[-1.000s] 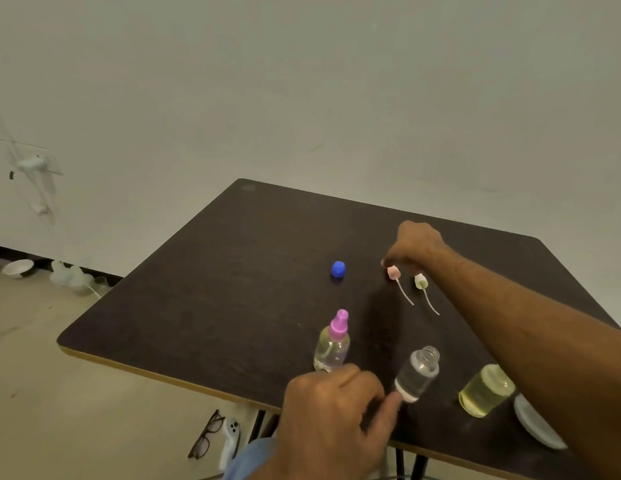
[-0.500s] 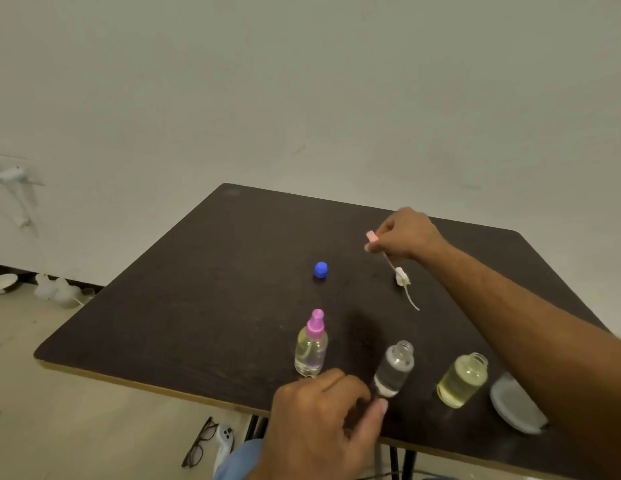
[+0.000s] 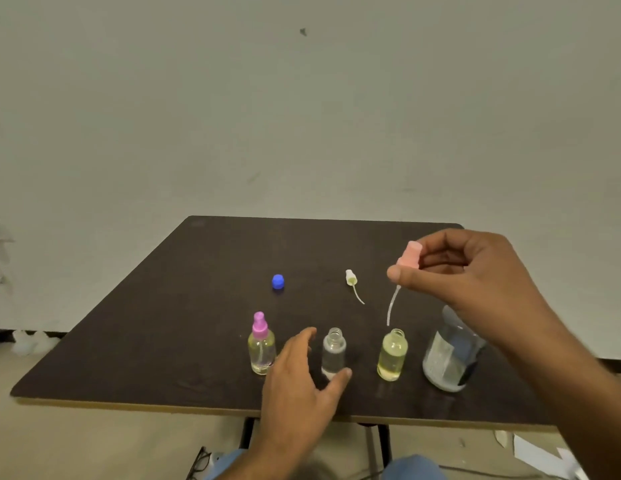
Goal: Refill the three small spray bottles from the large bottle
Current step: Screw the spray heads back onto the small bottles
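Three small bottles stand in a row near the front edge of the dark table [image 3: 163, 323]. The left spray bottle [image 3: 261, 348] wears a pink-purple spray head. The middle bottle [image 3: 333, 351] is clear and uncapped. The right small bottle [image 3: 392, 355] holds yellow liquid and is uncapped. My right hand [image 3: 475, 275] pinches a pink spray head [image 3: 409, 256], whose tube hangs just above the yellow bottle's mouth. My left hand [image 3: 302, 382] cups loosely around the middle bottle, thumb at its base. The large bottle [image 3: 449, 358] stands far right, partly behind my right forearm.
A white spray head [image 3: 351, 278] with its tube lies on the table behind the bottles, and a blue cap [image 3: 278, 281] lies left of it. Glasses [image 3: 198, 462] lie on the floor under the table's front edge. A plain wall stands behind.
My right hand lifted the pink spray head off the table and brought it toward me over the yellow bottle. The middle bottle went from tilted in my left hand to upright. The view shifted.
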